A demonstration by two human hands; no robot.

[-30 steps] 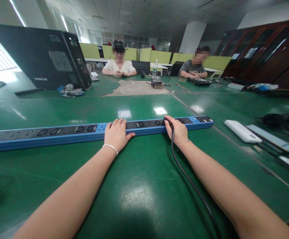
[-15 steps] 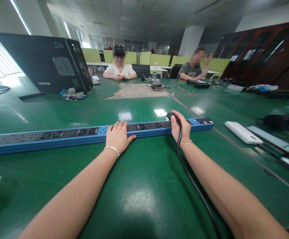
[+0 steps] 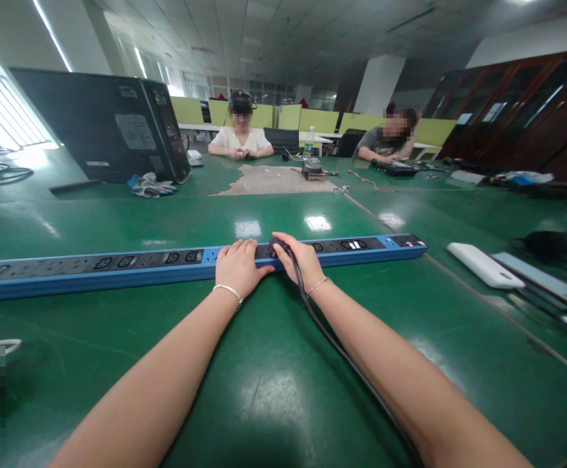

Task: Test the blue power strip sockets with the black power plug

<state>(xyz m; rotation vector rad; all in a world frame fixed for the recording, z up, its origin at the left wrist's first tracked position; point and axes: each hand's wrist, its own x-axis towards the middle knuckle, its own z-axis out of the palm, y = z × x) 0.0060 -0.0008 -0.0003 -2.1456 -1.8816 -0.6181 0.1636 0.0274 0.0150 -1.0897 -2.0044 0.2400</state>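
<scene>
A long blue power strip (image 3: 108, 281) with black socket panels lies across the green table. My left hand (image 3: 237, 268) is laid over its middle, fingers across the top and thumb pointing right along the front side, holding it. Just to the right, my right hand (image 3: 303, 260) is closed round a black power plug (image 3: 277, 246). The plug is at the socket face; its pins are hidden, and I cannot tell whether they are in. A black cord (image 3: 335, 343) runs from the plug down beneath my right forearm.
A black computer case (image 3: 112, 123) stands back left, with work gloves (image 3: 151, 186) before it. A white power bank (image 3: 484, 265) and a phone-like slab (image 3: 544, 279) lie at right. Two people sit across the table, near a bottle (image 3: 309, 143).
My right hand has moved left along the strip with the plug, from the right part to beside my left hand. My left hand stays on the strip. The person at back right has lowered a raised hand.
</scene>
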